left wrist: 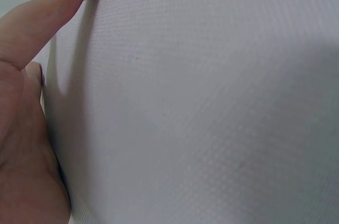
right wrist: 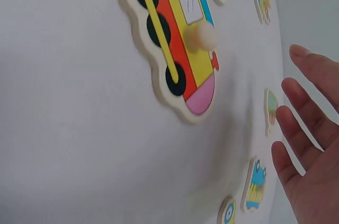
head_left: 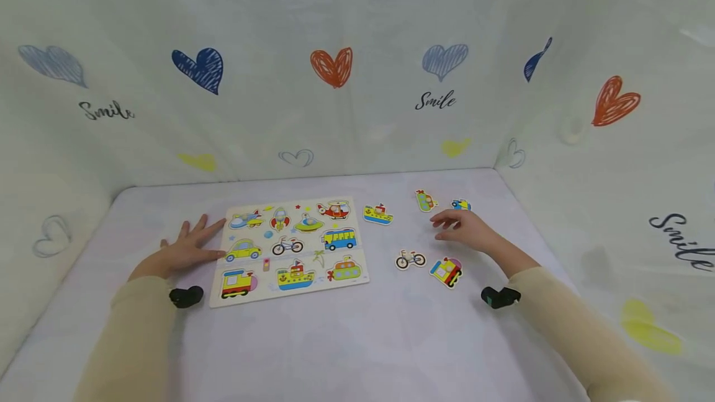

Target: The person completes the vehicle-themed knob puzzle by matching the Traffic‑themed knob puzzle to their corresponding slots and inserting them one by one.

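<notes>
A wooden picture puzzle board [head_left: 262, 287] lies on the left half of the table. My left hand [head_left: 181, 252] rests at its left side with fingers spread; in the left wrist view the thumb [left wrist: 45, 15] touches the board's edge. My right hand [head_left: 469, 231] hovers over the loose pieces, fingers slightly bent and apart, holding nothing. Below it lie a train piece [right wrist: 180, 33] with a round wooden knob [right wrist: 202, 35] and a bicycle piece [head_left: 410, 259]. Beyond its fingertips is a submarine piece [head_left: 426, 200]; a blue and yellow vehicle piece [head_left: 460, 204] is partly hidden behind the hand.
A ship piece [head_left: 378, 214] lies just off the board's right edge. One more piece [right wrist: 228, 212], yellow with a blue ring, shows at the bottom of the right wrist view. White curtains [head_left: 380, 129] printed with hearts enclose the table at the back and sides.
</notes>
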